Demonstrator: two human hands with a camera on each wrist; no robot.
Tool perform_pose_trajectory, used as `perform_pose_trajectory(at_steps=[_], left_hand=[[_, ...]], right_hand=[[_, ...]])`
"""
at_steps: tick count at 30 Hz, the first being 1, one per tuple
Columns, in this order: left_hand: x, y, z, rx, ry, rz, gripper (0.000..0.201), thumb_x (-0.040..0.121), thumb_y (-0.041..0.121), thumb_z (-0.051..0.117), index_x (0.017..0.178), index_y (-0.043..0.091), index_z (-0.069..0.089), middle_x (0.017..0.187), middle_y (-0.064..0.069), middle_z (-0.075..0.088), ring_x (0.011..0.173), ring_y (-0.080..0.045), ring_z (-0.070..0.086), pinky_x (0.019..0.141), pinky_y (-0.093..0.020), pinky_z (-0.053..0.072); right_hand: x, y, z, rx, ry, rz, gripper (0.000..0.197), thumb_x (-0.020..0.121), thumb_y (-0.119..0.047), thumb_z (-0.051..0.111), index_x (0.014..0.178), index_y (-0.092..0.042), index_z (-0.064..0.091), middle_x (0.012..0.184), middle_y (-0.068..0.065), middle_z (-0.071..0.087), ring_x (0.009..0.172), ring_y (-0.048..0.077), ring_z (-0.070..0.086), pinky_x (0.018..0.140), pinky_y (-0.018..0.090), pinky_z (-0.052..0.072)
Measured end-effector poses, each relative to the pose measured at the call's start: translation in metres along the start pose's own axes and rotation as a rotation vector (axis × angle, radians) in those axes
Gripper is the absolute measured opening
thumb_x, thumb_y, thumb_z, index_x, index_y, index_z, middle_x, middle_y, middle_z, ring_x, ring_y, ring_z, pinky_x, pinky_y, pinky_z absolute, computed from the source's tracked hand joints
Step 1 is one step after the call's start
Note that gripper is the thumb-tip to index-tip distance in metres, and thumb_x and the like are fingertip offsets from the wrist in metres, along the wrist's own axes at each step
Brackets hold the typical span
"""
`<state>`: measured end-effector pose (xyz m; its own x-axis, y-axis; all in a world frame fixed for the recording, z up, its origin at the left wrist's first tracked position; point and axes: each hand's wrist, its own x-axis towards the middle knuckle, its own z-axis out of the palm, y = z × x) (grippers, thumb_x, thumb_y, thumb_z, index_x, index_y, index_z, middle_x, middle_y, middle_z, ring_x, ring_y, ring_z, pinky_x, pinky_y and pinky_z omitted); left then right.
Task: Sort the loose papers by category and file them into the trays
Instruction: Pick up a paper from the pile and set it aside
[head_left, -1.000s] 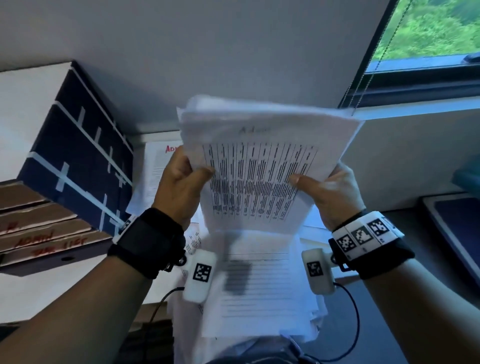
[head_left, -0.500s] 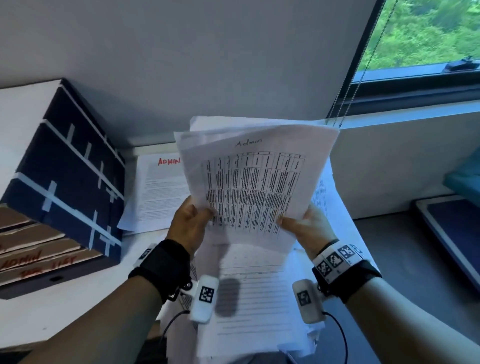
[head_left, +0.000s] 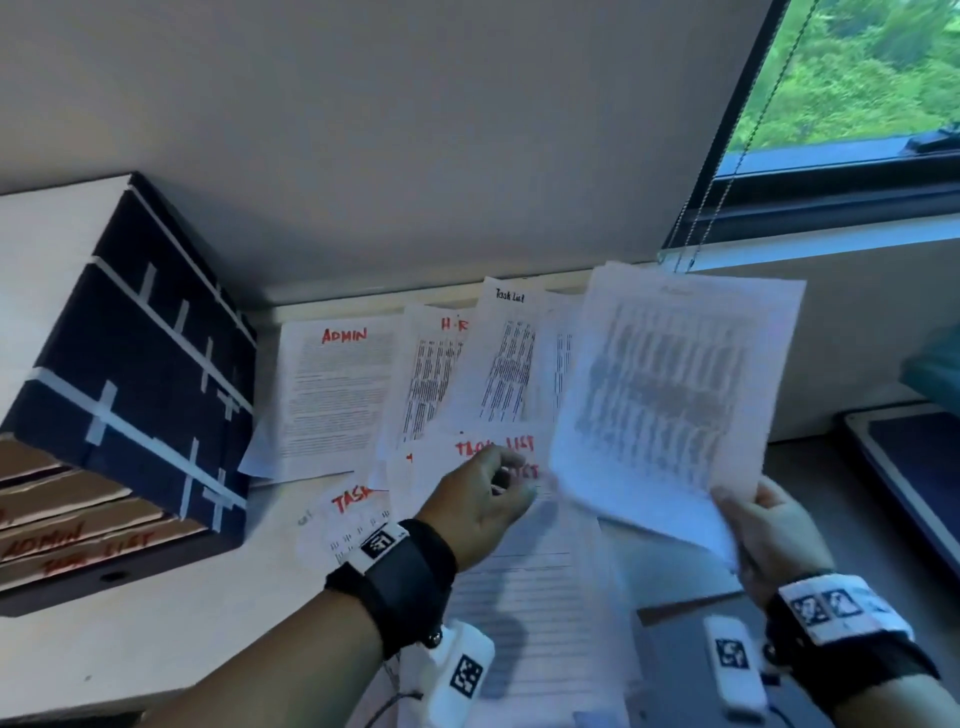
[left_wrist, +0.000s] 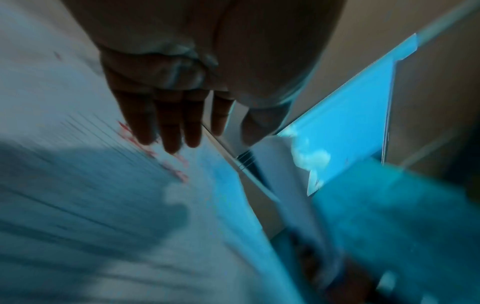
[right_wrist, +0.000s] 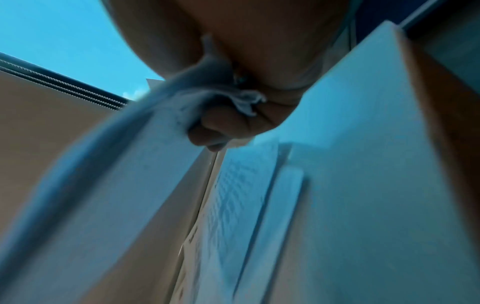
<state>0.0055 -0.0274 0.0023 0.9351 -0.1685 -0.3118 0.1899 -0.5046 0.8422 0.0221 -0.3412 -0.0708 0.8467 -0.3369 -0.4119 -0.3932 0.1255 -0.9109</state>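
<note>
My right hand (head_left: 748, 514) grips the lower corner of a sheaf of printed sheets (head_left: 670, 395) and holds it up at the right; the wrist view shows that corner (right_wrist: 228, 102) crumpled in the fingers. My left hand (head_left: 493, 483) hovers with straight fingers (left_wrist: 168, 131) over loose papers on the desk, just above a sheet headed TASK LIST (head_left: 493, 448) in red. Behind lie an ADMIN sheet (head_left: 340, 395), an H.R sheet (head_left: 434, 379) and another Task List sheet (head_left: 506, 358). A dark stacked tray unit (head_left: 130, 395) with cardboard shelves labelled in red stands at the left.
The wall rises right behind the papers. A window (head_left: 852, 93) with a hanging blind cord (head_left: 727, 176) is at the upper right. A dark blue flat item (head_left: 914, 478) lies beyond the desk's right edge. A lined sheet (head_left: 524, 613) lies near me.
My left hand let go of the sheaf and dropped toward the papers on the desk. My right hand swung the sheaf to the right, uncovering the sheets behind.
</note>
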Motion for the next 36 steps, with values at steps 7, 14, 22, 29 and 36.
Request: perform_pose_trajectory(at_steps=[7, 14, 22, 29, 36], left_hand=[[-0.014, -0.057, -0.022, 0.751, -0.016, -0.148, 0.062, 0.091, 0.050, 0.057, 0.145, 0.024, 0.042, 0.143, -0.003, 0.038, 0.131, -0.025, 0.036, 0.105, -0.037, 0.041], [-0.019, -0.074, -0.019, 0.741, 0.020, -0.192, 0.075, 0.082, 0.062, 0.064, 0.143, 0.023, 0.045, 0.143, -0.001, 0.038, 0.129, -0.022, 0.037, 0.107, -0.034, 0.040], [-0.016, -0.077, -0.018, 0.683, 0.057, -0.238, 0.084, 0.080, 0.058, 0.071, 0.148, 0.023, 0.038, 0.146, 0.001, 0.031, 0.134, -0.020, 0.031, 0.113, -0.032, 0.034], [-0.012, -0.068, -0.016, 0.618, 0.080, -0.409, 0.087, 0.074, 0.057, 0.076, 0.142, 0.020, 0.038, 0.137, -0.008, 0.035, 0.124, -0.026, 0.045, 0.100, -0.033, 0.045], [-0.001, -0.053, -0.014, 0.494, 0.138, -0.579, 0.092, 0.074, 0.051, 0.079, 0.142, 0.009, 0.034, 0.138, -0.016, 0.045, 0.121, -0.032, 0.053, 0.088, -0.034, 0.049]], right_hand=[[0.056, -0.071, -0.001, -0.134, 0.013, -0.099, 0.006, 0.096, -0.009, 0.058, 0.100, -0.008, 0.062, 0.045, 0.004, 0.058, 0.028, 0.019, 0.041, 0.029, 0.020, 0.031], [0.080, -0.080, 0.036, -0.413, -0.065, -0.009, 0.014, 0.090, -0.007, 0.064, 0.104, -0.007, 0.063, 0.074, 0.010, 0.064, 0.041, 0.019, 0.051, 0.038, 0.024, 0.037], [0.081, -0.052, 0.047, -1.004, 0.022, 0.002, 0.016, 0.080, -0.016, 0.068, 0.067, -0.014, 0.058, 0.063, 0.001, 0.059, 0.056, 0.017, 0.052, 0.047, 0.026, 0.034], [0.066, -0.051, 0.040, -1.085, 0.086, -0.028, 0.046, 0.077, -0.044, 0.074, 0.109, -0.015, 0.057, 0.105, 0.007, 0.065, 0.093, 0.026, 0.063, 0.071, 0.029, 0.047], [-0.025, -0.033, 0.055, -1.187, -0.144, -0.206, 0.040, 0.081, -0.050, 0.071, 0.108, -0.021, 0.062, 0.108, 0.002, 0.066, 0.101, 0.022, 0.060, 0.082, 0.030, 0.046]])
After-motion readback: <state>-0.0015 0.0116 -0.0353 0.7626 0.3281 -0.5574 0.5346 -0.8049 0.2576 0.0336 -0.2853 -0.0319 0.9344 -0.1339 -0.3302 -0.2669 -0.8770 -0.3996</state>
